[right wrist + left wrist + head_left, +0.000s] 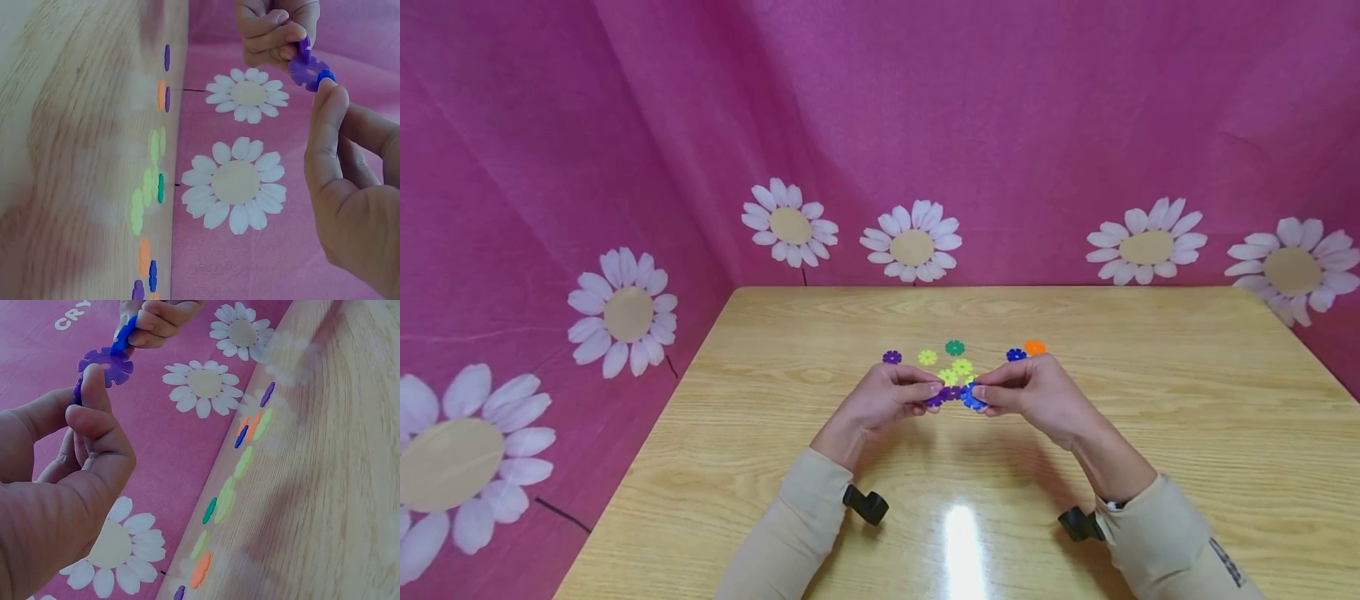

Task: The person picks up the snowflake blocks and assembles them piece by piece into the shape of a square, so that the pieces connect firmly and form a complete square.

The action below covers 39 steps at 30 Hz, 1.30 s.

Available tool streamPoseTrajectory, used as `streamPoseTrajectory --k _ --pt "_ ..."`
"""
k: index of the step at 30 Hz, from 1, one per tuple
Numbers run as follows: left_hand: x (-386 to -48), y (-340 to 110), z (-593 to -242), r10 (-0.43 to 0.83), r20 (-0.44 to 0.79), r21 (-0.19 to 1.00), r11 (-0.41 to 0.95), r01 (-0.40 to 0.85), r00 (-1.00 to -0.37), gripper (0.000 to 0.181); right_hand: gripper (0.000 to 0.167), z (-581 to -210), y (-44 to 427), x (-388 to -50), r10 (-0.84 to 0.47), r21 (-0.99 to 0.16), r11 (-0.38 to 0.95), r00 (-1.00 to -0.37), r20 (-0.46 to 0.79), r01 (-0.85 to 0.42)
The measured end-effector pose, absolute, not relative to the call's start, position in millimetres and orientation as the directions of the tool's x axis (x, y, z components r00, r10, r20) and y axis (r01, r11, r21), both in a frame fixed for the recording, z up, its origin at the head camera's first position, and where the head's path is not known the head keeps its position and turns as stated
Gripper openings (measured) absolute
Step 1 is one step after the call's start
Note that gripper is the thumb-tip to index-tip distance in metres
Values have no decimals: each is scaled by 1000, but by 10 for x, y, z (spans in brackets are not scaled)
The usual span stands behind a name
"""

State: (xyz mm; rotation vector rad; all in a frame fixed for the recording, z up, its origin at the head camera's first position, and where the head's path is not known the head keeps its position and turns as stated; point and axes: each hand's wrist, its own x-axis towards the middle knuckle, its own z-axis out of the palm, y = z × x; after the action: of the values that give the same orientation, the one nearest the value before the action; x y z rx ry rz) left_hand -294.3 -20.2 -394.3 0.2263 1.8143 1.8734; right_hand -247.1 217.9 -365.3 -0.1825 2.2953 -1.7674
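"What's biggest?"
"The pink cloth (1000, 100) with its white daisies, hanging behind the bench and down its left side."
"Next?"
"The wooden bench (700, 433), then two beige sleeves (808, 512) reaching over it."
"And the hands?"
"Both grasping. The left hand (883, 398) pinches a purple disc (77, 394) between thumb and finger; the right hand (1048, 402) pinches a blue disc (125, 337) the same way."
"Anything between them?"
"A middle purple disc (107, 367), crosswise to the left one and touching it. The blue one meets its other side; whether it's slotted in, I can't tell. All three are held above the bench."
"And beyond?"
"Loose discs lie scattered farther back: yellow-green (962, 367), green (954, 347), orange (1035, 347), blue (1017, 355), purple (892, 357)."
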Motion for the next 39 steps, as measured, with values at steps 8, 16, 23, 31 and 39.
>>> streamPoseTrajectory --k 8,16,23,31,39 --pt "-2922 -155 -3897 475 -214 972 15 -236 -853 24 27 -3601 2187 -2441 -231 -949 316 -969 -89 12" --pt "-2895 -141 -3918 474 -236 969 48 -243 -848 20 21 -3642 2202 -2428 -265 -943 334 -960 -92 -2" --pt "-2897 -122 -3921 458 -227 964 -21 -266 -860 25 25 -3595 2107 -2402 -272 -962 274 -957 -101 24" --pt "-2910 -152 -3890 473 -184 977 181 -109 -862 26 27 -3565 2123 -2423 -236 -955 294 -964 -124 51" --pt "-2834 -111 -3891 573 74 956 192 221 -816 23 31 -3682 2148 -2482 -293 -977 194 -945 -149 94"
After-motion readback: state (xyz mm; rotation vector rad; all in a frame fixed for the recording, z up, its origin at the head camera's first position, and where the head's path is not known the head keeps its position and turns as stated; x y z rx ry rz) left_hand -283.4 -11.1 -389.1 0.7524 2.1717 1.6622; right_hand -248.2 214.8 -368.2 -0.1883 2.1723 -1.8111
